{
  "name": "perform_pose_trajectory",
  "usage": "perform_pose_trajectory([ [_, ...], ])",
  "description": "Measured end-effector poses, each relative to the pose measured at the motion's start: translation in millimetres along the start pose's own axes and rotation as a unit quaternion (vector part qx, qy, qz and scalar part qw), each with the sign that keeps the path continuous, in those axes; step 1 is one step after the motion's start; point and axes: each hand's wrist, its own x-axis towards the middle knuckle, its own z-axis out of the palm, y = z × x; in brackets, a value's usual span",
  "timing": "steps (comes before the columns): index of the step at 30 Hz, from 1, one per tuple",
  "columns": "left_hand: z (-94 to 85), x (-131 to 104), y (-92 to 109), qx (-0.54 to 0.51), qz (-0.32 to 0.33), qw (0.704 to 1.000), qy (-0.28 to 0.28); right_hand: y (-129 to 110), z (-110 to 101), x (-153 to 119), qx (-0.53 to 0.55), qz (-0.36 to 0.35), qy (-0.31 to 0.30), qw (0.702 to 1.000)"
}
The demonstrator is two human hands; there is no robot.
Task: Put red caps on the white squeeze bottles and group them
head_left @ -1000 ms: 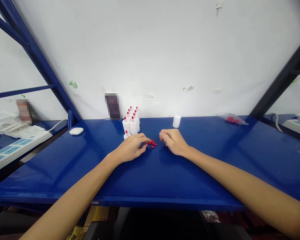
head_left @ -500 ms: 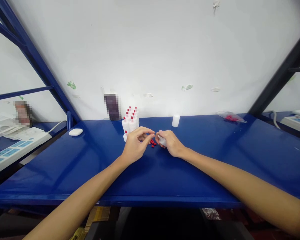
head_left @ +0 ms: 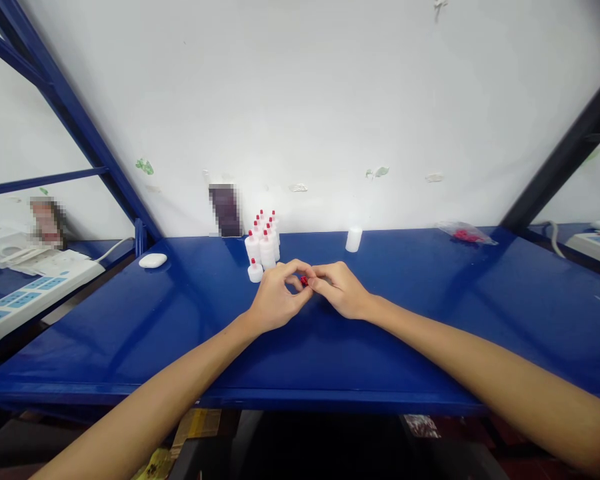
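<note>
My left hand (head_left: 280, 297) is curled, with thumb and forefinger pinched together where they meet my right fingertips. Whatever sits in that pinch is hidden. My right hand (head_left: 342, 291) is closed, back of the hand outward, and its thumb and forefinger press against the left fingertips. A small white plastic piece showed in its grip a moment ago; the fingers cover it now. Through the gap in my left hand, small red caps (head_left: 304, 281) show on the table. Just beyond the left hand stand several white bottles with red tips (head_left: 267, 252), and a shorter one (head_left: 255, 273) in front.
A plain white cylinder (head_left: 353, 239) stands upright towards the wall. Farther right lies a clear bag with red pieces (head_left: 467, 234). On the blue table (head_left: 190, 347) a white rounded case (head_left: 153, 261) rests at left, near a power strip (head_left: 35, 297). A blurred dark rectangle (head_left: 226, 210) leans on the wall.
My hands have come together and their fingertips now touch. The white piece in my right hand has gone out of sight. More of the short front bottle shows.
</note>
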Motion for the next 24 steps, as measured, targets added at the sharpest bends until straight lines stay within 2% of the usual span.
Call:
perform_pose_trajectory([
  [8, 0.6, -4.5, 0.1, 0.009, 0.021, 0.998, -0.054, -3.2, -1.7, -1.1, -0.036, -0.019, -0.005, 0.999],
  [11, -0.3, -3.2, -3.3, 0.021, 0.058, 0.996, -0.065, -3.4, -1.5, -2.0, -0.026, -0.036, -0.001, 0.999],
  [13, -3.8, -1.6, -8.1, 0.054, 0.091, 0.994, -0.038, -2.3, -2.9, -2.1, -0.029, -0.044, 0.001, 0.999],
  [14, -7.5, -0.5, -11.5, 0.075, 0.098, 0.992, -0.008, -0.8, -4.5, -2.0, -0.035, -0.041, 0.008, 0.999],
  [16, -20.4, 2.4, -19.9, 0.125, 0.092, 0.985, 0.074, 4.9, -9.9, -1.3, -0.05, -0.021, 0.048, 0.997],
  [19, -52.3, 8.0, -33.8, 0.213, 0.064, 0.959, 0.176, 19.4, -25.7, 2.8, -0.052, -0.005, 0.143, 0.988],
  [21, -76.1, 11.7, -41.2, 0.24, 0.026, 0.951, 0.191, 31.3, -41.6, 9.4, -0.03, -0.02, 0.214, 0.976],
  [24, -102.4, 15.4, -46.4, 0.261, -0.031, 0.951, 0.164, 49.8, -70.2, 27.0, 0.035, 0.0, 0.312, 0.95],
])
